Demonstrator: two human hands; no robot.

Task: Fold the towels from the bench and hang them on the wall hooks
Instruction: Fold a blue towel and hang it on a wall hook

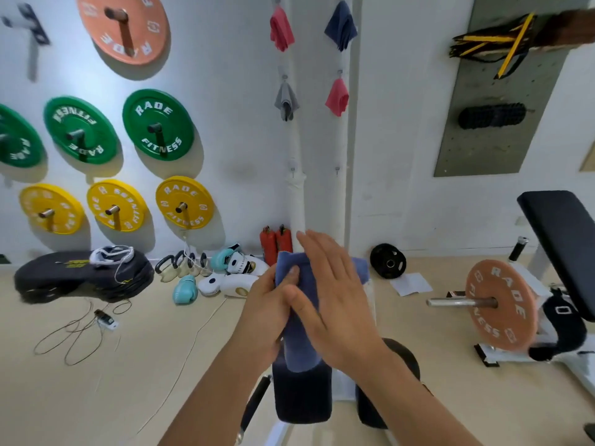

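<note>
We hold a blue towel (297,320) above the dark bench pad (302,394). Our left hand (267,313) grips its left edge, thumb curled over the cloth. Our right hand (335,297) lies flat on it, fingers straight. Higher on the wall beyond the pad, four towels (281,29) hang from hooks.

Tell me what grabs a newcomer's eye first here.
Dead centre, two hands work a blue towel: the left hand grips its edge, the right hand lies flat on it. On the wall at left hang green plates above yellow plates. Above the hands, four towels hang on hooks.
</note>
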